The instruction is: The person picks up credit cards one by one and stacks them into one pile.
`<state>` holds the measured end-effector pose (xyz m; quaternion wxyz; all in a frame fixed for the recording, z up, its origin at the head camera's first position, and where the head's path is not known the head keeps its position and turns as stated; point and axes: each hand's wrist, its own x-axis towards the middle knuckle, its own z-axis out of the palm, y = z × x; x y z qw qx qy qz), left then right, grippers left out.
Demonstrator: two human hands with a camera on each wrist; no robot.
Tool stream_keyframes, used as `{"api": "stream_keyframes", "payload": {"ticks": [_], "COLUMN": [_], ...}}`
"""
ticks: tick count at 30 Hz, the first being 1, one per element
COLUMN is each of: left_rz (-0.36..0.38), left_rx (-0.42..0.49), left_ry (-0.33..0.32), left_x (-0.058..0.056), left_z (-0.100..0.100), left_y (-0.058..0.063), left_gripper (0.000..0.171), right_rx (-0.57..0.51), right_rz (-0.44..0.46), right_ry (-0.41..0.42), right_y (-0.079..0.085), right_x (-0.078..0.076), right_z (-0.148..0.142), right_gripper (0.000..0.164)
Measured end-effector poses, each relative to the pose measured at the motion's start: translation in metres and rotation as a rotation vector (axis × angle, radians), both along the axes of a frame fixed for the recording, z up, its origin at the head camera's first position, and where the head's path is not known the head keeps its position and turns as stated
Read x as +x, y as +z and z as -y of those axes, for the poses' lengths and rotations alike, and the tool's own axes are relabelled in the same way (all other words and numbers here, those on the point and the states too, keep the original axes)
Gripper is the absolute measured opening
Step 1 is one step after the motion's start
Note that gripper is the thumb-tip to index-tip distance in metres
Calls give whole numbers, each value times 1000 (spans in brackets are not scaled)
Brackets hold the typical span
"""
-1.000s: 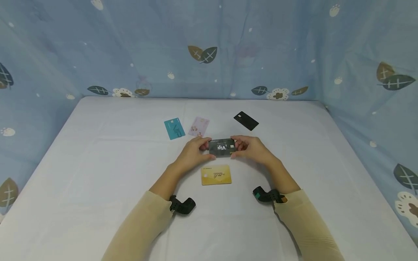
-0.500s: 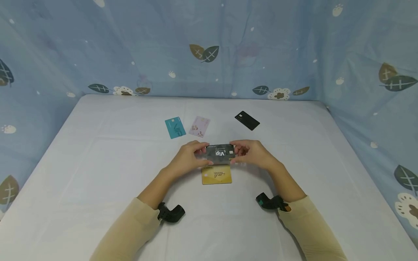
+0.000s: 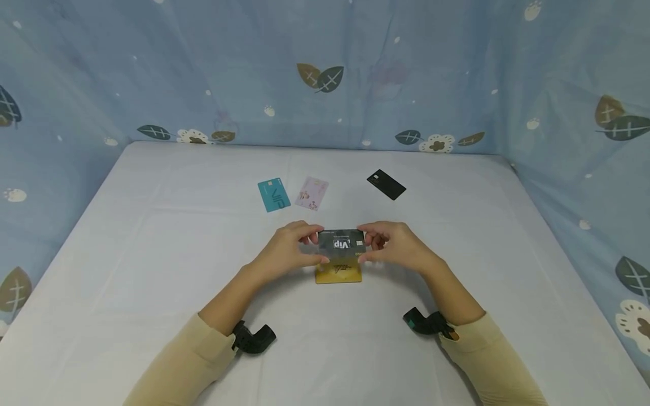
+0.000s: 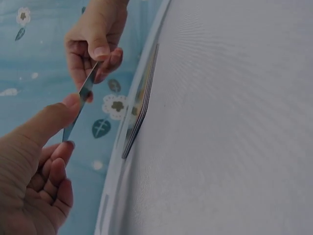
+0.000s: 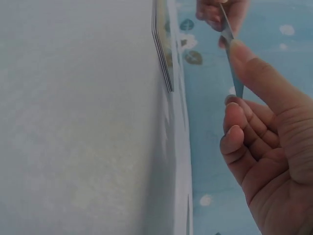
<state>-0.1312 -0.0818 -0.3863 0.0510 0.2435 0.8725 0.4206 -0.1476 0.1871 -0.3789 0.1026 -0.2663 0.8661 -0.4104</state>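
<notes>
A dark grey card with "Vip" lettering [image 3: 341, 241] is held in the air between both hands. My left hand [image 3: 284, 248] pinches its left end between thumb and fingers. At the other end, my right hand [image 3: 398, 245] pinches it the same way. Below lies a gold card [image 3: 338, 275], its far part hidden behind the grey card. From the side, the left wrist view shows it as the top of a stack of cards [image 4: 141, 117], with several thin edges visible. A gap separates the held card from that stack.
Farther back on the white-covered table [image 3: 152, 254] lie a teal card [image 3: 274, 195], a pale pink card [image 3: 312, 193] and a black card [image 3: 386, 184]. A blue patterned curtain [image 3: 228, 67] hangs behind and along the sides.
Both hands have brought the grey card nearer to the body, so it now overlaps the gold card's far part in the head view. The teal, pink and black cards stay put.
</notes>
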Motion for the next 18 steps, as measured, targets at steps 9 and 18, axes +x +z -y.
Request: {"api": "stream_keyframes", "payload": {"ticks": [9, 18], "left_rz": [-75, -67], "left_rx": [-23, -21], "left_ry": [-36, -28], "left_x": [14, 25], "left_z": [1, 3], "left_y": [6, 4], "left_gripper": [58, 57], "right_rx": [-41, -59], "right_rz": [-67, -72], "right_ry": [57, 86], "right_y": [5, 4], "right_x": [15, 24], "right_z": [-3, 0], "right_gripper": [59, 57]}}
